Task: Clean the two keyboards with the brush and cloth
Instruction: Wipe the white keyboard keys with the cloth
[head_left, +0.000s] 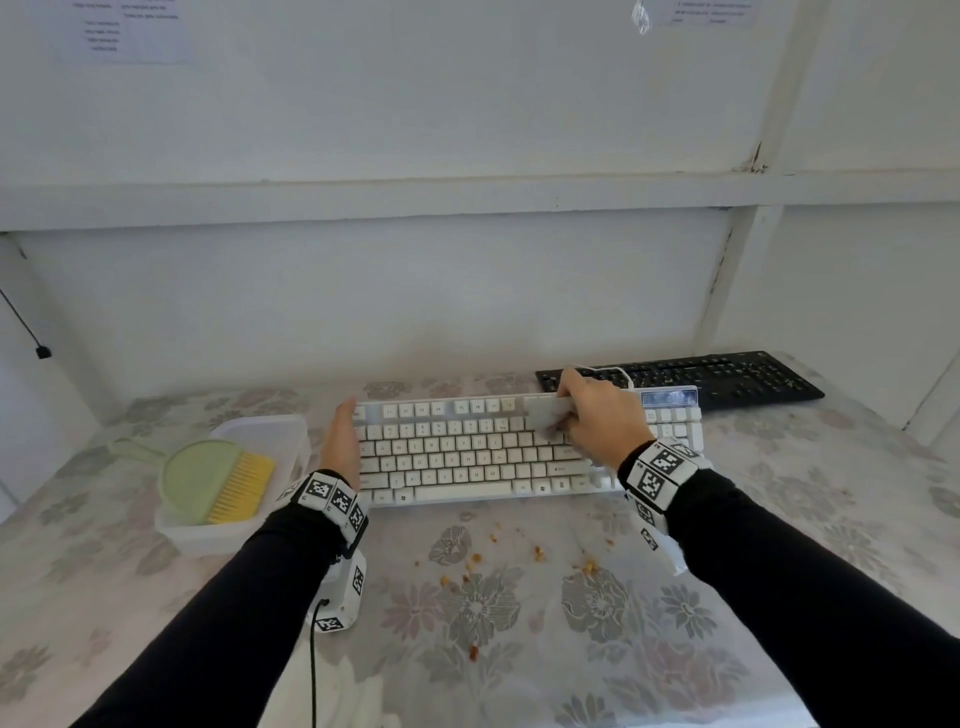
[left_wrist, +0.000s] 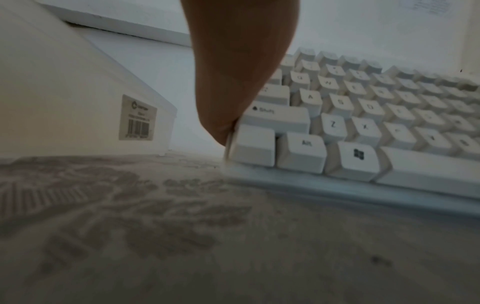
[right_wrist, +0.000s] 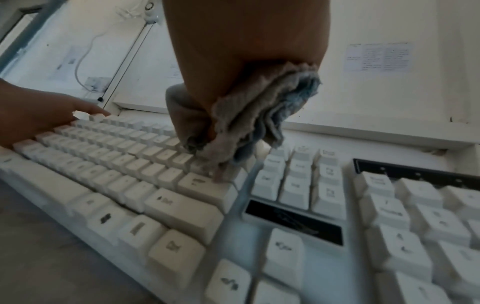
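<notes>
A white keyboard (head_left: 467, 457) (left_wrist: 363, 127) (right_wrist: 155, 185) lies in the middle of the table. My right hand (head_left: 592, 415) (right_wrist: 246, 61) grips a folded grey cloth (head_left: 545, 415) (right_wrist: 246, 127) and presses it on the keys at the right end of the main block. My left hand (head_left: 340, 441) (left_wrist: 239, 72) (right_wrist: 39, 109) lies with straight fingers against the keyboard's left edge. A black keyboard (head_left: 727, 376) sits behind it at the right. The yellow-bristled green brush (head_left: 218, 480) lies in a clear tub.
The clear plastic tub (head_left: 285, 431) (left_wrist: 78, 92) stands just left of the white keyboard. Brown crumbs (head_left: 519, 561) are scattered on the flowered tablecloth (head_left: 519, 649) in front of it. A white wall with a ledge closes the back and sides.
</notes>
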